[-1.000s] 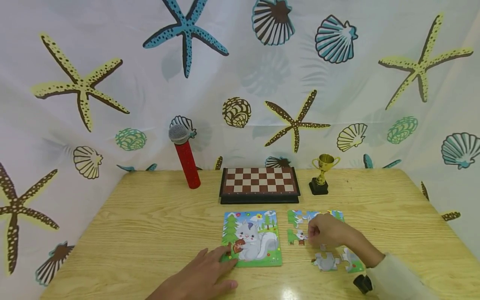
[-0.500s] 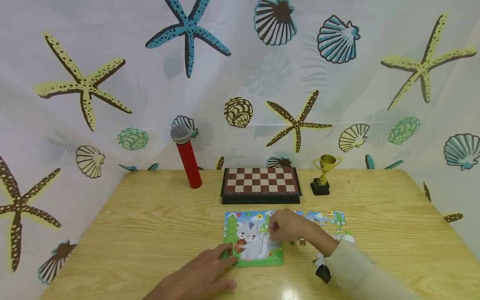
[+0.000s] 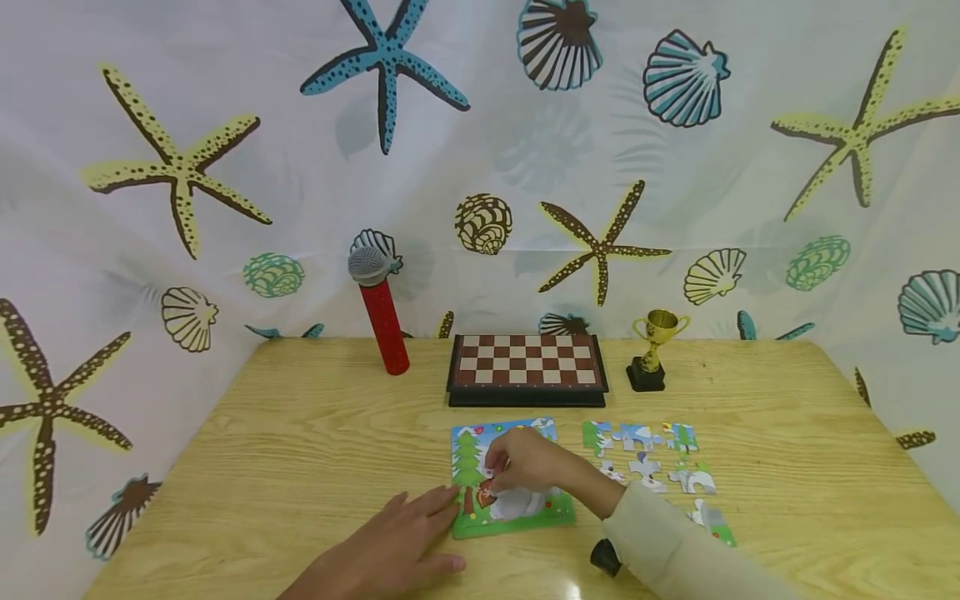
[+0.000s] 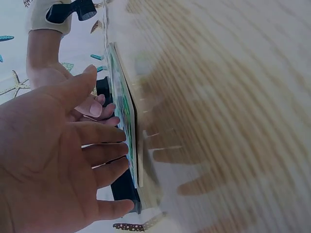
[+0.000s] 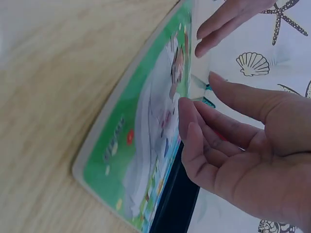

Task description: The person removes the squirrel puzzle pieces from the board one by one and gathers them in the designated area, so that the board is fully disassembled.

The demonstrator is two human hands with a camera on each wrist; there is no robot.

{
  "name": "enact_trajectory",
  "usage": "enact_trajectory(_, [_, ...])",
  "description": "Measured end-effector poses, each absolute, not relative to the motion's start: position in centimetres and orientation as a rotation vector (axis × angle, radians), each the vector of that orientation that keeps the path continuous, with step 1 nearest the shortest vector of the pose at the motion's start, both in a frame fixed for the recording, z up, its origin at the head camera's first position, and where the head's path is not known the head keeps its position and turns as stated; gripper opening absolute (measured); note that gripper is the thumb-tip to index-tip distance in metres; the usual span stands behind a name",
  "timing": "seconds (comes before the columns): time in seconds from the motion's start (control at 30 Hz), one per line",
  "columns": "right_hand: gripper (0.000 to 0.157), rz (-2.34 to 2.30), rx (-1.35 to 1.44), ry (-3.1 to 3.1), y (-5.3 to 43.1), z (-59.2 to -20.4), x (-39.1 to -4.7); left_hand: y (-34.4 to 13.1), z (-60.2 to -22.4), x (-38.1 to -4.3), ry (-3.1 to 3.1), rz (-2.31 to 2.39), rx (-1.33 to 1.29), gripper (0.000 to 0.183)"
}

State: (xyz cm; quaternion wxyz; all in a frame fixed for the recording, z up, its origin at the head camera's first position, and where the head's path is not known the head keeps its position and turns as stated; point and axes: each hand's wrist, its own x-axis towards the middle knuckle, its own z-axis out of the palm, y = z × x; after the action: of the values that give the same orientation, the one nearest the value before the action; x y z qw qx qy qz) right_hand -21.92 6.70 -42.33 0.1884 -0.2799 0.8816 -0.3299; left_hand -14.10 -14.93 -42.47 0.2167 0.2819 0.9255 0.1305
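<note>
The squirrel puzzle board (image 3: 517,523) lies flat on the table in front of me, its bottom edge slightly slanted. My left hand (image 3: 393,537) has its straight fingers at the board's lower left edge; the left wrist view shows the fingers (image 4: 109,150) side by side against that edge. Over the board's middle is my right hand (image 3: 528,462), hiding part of the squirrel. Its fingers (image 5: 194,150) are loosely bent, with the thumb apart and no piece visible between them. Loose jigsaw pieces (image 3: 647,475) lie right of the board, some partly behind the right sleeve.
Behind the board stands a chessboard box (image 3: 527,367). A red microphone (image 3: 384,325) is at the back left and a small gold trophy (image 3: 651,350) at the back right. A printed curtain (image 3: 450,167) hangs along the back of the wooden table (image 3: 322,433).
My right hand has moved left from the loose pieces to over the board. The board has turned slightly, its right side swinging away from me. My left hand stays at its edge.
</note>
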Motion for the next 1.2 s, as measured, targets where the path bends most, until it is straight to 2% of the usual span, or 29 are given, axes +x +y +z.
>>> enact_trajectory(0.6, [0.019,-0.928,-0.729,2.538,4.9,-43.5,-20.7,-15.0,-43.0,-14.3,2.555,0.311,0.773,0.077])
enact_trajectory(0.87, [0.005,-0.92,-0.771,2.625,4.5,-43.7,-20.8,-14.9,-43.1,-14.4,2.547,0.303,0.772,0.077])
enact_trajectory(1.2, [0.006,-1.079,-0.803,2.541,5.7,-42.7,-21.0,-15.0,-43.0,-14.3,2.572,0.302,0.783,0.077])
